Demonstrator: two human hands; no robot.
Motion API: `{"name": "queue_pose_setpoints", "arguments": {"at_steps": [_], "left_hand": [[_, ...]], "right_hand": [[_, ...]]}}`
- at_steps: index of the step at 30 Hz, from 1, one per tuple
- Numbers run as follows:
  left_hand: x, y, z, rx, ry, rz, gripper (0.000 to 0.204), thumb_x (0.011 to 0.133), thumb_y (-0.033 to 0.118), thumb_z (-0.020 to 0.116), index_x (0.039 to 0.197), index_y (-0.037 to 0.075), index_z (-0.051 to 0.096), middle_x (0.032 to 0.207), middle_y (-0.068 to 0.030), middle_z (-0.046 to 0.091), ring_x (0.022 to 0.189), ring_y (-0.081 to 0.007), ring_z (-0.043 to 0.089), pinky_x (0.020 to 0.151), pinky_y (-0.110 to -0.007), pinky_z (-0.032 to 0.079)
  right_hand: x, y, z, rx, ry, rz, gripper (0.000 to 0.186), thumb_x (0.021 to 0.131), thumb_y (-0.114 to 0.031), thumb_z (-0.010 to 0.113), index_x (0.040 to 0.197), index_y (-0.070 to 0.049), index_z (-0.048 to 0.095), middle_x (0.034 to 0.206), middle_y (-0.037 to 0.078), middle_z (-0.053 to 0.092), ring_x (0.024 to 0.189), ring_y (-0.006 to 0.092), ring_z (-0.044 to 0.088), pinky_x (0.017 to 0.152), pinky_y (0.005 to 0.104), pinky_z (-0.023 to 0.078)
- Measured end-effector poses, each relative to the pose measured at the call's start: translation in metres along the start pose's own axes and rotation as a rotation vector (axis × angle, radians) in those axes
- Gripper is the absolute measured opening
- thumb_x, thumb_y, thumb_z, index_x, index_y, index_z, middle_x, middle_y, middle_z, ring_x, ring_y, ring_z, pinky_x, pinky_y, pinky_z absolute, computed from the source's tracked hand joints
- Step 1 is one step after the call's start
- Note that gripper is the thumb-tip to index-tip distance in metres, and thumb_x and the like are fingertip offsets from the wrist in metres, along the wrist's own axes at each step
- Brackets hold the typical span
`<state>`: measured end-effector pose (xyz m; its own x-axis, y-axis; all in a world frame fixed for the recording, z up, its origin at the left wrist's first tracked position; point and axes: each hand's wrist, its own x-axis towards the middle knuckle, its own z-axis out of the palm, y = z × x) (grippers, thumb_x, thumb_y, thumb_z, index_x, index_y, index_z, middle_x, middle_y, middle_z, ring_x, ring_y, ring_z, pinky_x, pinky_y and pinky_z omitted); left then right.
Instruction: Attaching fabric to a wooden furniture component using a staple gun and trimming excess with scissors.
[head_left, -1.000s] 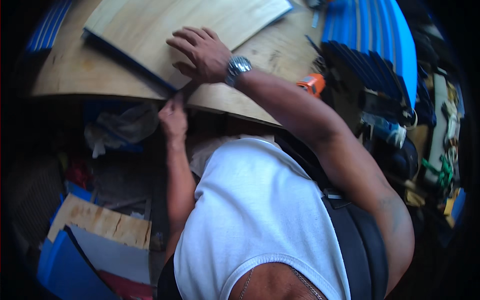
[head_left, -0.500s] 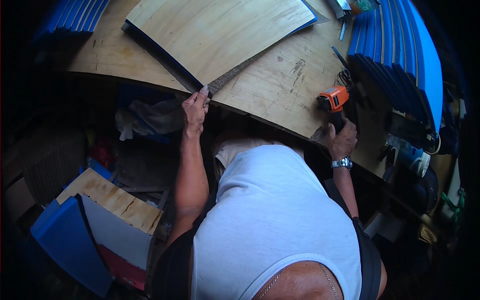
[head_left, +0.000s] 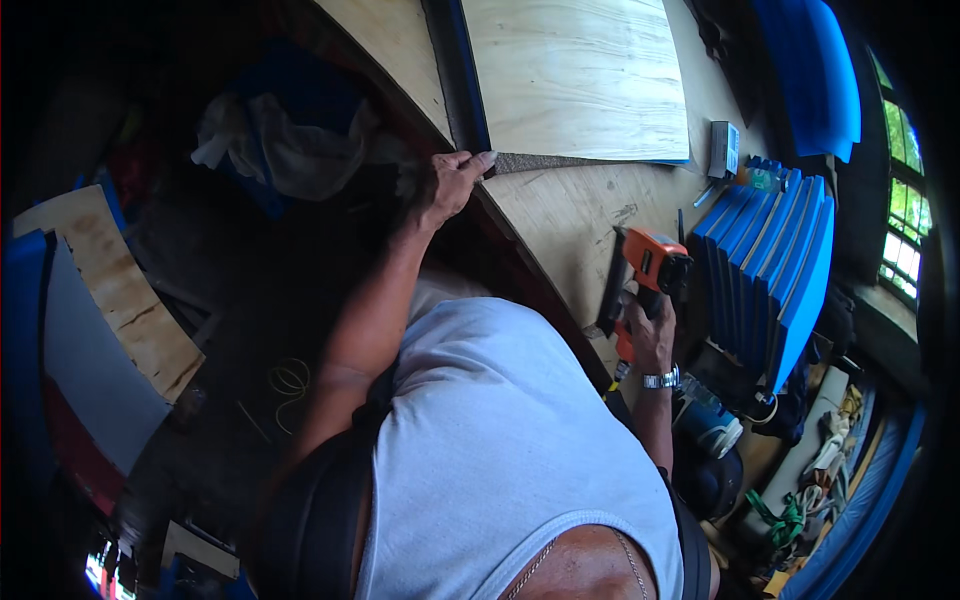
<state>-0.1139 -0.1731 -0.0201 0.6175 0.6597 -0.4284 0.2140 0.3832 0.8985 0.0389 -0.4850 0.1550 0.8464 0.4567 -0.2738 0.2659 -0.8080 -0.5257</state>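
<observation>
A pale plywood panel [head_left: 580, 80] with a blue layer along its edge lies on the table, over a dark woven fabric [head_left: 545, 162] that sticks out past its sides. My left hand [head_left: 452, 188] is closed at the panel's near corner, thumb and fingers pinching there; how much of the fabric is in the pinch is hidden. In my right hand [head_left: 652, 335] is an orange and black staple gun [head_left: 655, 258], gripped by its handle above the table's near edge. Its long black magazine points to the left of the hand.
Several blue padded panels [head_left: 765, 270] stand in a row at the right. A small box [head_left: 724, 148] sits behind them. Left of me are boards [head_left: 120, 290] and a pale cloth [head_left: 285, 150]. A blue-and-white container [head_left: 708, 425] is at my right, below a barred window [head_left: 900, 190].
The view has turned, shifting the table rightward. My right hand has lifted the staple gun off the tabletop and swung it round. My left hand stays at the panel's corner.
</observation>
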Motion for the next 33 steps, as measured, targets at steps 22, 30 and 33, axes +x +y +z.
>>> {"name": "queue_pose_setpoints", "arguments": {"at_steps": [22,30,33], "left_hand": [[0.002,0.006,0.001,0.141,0.002,0.047,0.043,0.096,0.040,0.068,0.100,-0.002,0.076,0.081,-0.0161,0.073,0.076,-0.0146,0.063,0.077,-0.032,0.052],[0.003,-0.003,0.004,-0.002,-0.006,0.058,0.045,0.095,0.041,0.070,0.095,-0.003,0.075,0.071,-0.0068,0.064,0.069,-0.0103,0.055,0.067,-0.030,0.048],[0.003,-0.004,0.004,-0.002,-0.002,0.085,0.044,0.095,0.040,0.071,0.091,-0.004,0.074,0.066,-0.0004,0.057,0.065,-0.0074,0.050,0.061,-0.029,0.044]], "right_hand": [[0.069,-0.107,0.063,-0.040,-0.458,-0.325,0.046,0.092,-0.047,0.073,0.093,-0.002,0.069,0.064,0.005,0.066,0.059,0.0144,0.065,0.056,0.0319,0.050],[0.069,-0.103,0.062,0.012,-0.511,-0.360,0.040,0.092,-0.042,0.074,0.095,-0.003,0.069,0.061,0.005,0.065,0.058,0.0143,0.064,0.055,0.0317,0.049],[0.069,-0.102,0.062,-0.056,-0.507,-0.380,0.037,0.092,-0.040,0.075,0.095,-0.003,0.068,0.063,0.004,0.066,0.058,0.0136,0.063,0.056,0.0314,0.049]]}}
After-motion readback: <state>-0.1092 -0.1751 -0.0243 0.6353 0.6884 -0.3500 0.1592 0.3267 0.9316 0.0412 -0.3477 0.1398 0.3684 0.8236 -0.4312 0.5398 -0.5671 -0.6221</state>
